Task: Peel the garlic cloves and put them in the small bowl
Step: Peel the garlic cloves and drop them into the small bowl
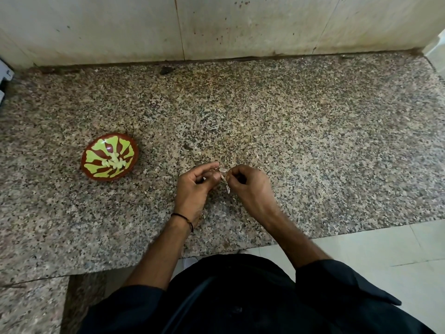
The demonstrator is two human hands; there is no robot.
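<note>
Both hands meet over the middle of the granite counter. My left hand point(201, 183) and my right hand point(248, 183) pinch a small garlic clove point(223, 170) between their fingertips, and a strip of pale skin point(227, 188) hangs down from it. The small bowl point(110, 157), brown with a yellow-green pattern, sits on the counter to the left of my hands. Several peeled pale cloves point(115, 162) lie in its middle.
The speckled granite counter point(313, 141) runs back to a stained tiled wall point(216, 25). Its front edge steps down near my body, with white floor tiles point(397, 256) at the lower right. A white object point(6, 73) shows at the far left edge.
</note>
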